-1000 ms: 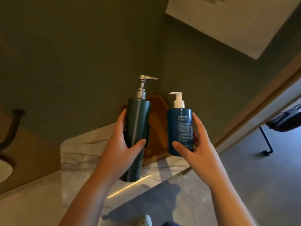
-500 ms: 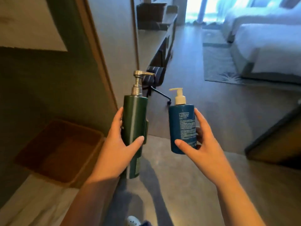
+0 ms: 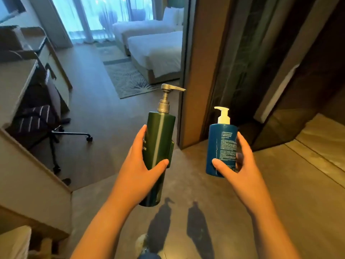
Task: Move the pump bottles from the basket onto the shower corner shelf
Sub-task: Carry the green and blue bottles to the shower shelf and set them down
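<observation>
At the centre of the frame, you hold both pump bottles upright in the air, well apart from each other and clear of the floor. Your left hand wraps the green bottle at mid-body, thumb across the front and fingers behind, with its metal pump nozzle pointing toward the right of the frame. Your right hand grips the blue bottle near its base, thumb on the front and fingers curled round the labelled side. Both hands are full, so neither is free to steady anything.

Neither the basket nor the corner shelf is in view. Beds and a rug fill the upper middle, and a chair stands at the left. A dark glass panel rises at the upper right.

You look to be in the carry step, with both bottles already out of the basket and the placing not yet begun. The next move calls for finding the shower, which probably lies toward the dark right side of the frame, though that is a guess. Once at the shelf, set one bottle down first, base flat, then the other just beside it. The green one is tall and narrow, so it will likely tip if it lands on an edge. Turn the nozzles so they do not catch each other.
</observation>
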Tool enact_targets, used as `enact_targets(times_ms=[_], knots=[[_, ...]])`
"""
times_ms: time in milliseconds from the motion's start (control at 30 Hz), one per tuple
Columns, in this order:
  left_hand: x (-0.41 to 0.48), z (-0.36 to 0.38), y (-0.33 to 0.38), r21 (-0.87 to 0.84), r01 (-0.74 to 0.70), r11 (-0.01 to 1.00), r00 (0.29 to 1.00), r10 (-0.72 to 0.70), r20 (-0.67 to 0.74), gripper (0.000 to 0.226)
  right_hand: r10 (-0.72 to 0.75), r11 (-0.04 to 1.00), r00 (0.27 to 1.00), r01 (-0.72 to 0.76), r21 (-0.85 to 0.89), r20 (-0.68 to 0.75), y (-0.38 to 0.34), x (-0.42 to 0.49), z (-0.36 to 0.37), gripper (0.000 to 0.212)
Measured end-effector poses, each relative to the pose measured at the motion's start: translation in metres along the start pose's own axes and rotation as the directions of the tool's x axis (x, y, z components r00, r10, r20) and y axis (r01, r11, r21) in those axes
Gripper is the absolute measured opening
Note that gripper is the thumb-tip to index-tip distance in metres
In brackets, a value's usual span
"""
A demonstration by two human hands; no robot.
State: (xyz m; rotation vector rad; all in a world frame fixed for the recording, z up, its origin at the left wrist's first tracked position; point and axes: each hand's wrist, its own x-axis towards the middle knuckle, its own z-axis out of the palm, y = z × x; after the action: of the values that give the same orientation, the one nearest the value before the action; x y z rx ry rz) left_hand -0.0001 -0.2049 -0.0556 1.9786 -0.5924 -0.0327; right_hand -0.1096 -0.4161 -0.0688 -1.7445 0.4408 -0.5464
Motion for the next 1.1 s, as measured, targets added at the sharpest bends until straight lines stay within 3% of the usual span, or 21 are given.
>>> enact_targets(times_ms=[167,367,733,833,933,1100], knots=[[0.027,0.063,0.029,0.007,-0.102,0.995,0.985,0.1,0.144,0.093,0.055,0.995,0.989,-0.042,0.094,-0.137,0.019,-0.009,-0.057,0.085],[0.072,0.14,0.046,-0.045,-0.133,0.99,0.941,0.14,0.31,0.094,0.148,0.989,0.944,-0.139,0.049,-0.295,0.044,0.011,-0.108,0.085],[0.225,0.275,0.062,-0.226,-0.067,0.972,0.88,0.164,0.445,0.095,0.194,0.98,0.891,-0.195,0.041,-0.411,0.075,0.163,-0.18,0.086],[0.265,0.313,0.07,-0.274,-0.015,0.962,0.85,0.157,0.503,0.096,0.167,0.979,0.867,-0.204,-0.027,-0.47,0.079,0.2,-0.196,0.087],[0.289,0.354,0.081,-0.292,-0.053,0.955,0.81,0.212,0.547,0.094,0.151,0.973,0.843,-0.219,-0.073,-0.516,0.087,0.215,-0.222,0.086],[0.304,0.437,0.112,-0.315,-0.127,0.941,0.676,0.315,0.667,0.089,0.194,0.958,0.733,-0.283,-0.033,-0.652,0.11,0.212,-0.284,0.084]])
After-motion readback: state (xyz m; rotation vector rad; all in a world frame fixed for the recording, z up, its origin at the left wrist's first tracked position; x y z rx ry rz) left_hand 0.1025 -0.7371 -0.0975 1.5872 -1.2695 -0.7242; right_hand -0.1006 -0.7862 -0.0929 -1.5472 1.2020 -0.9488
